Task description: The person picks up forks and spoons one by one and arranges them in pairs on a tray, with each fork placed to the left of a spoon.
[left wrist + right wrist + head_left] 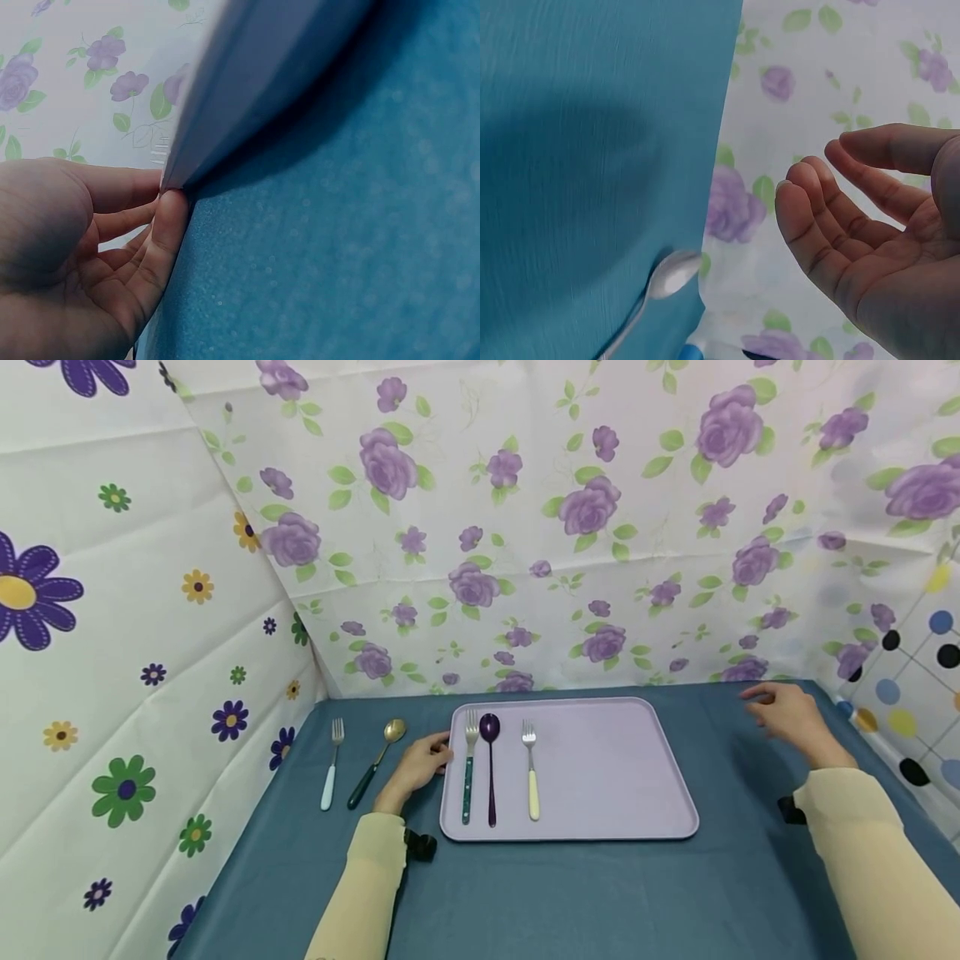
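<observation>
The left rim of a lilac tray was pinched between thumb and fingers by the left hand. On the tray's left half, a green-handled fork, a dark purple spoon and a yellow-handled fork were laid side by side, heads pointed toward the flowered backdrop. Left of that hand, a gold spoon and a pale-blue-handled fork were placed on the blue cloth. The right hand, empty, was held raised well apart from the tray, its fingers loosely bent and a gap left below the thumb. In the right wrist view, a silver spoon was seen on the cloth.
</observation>
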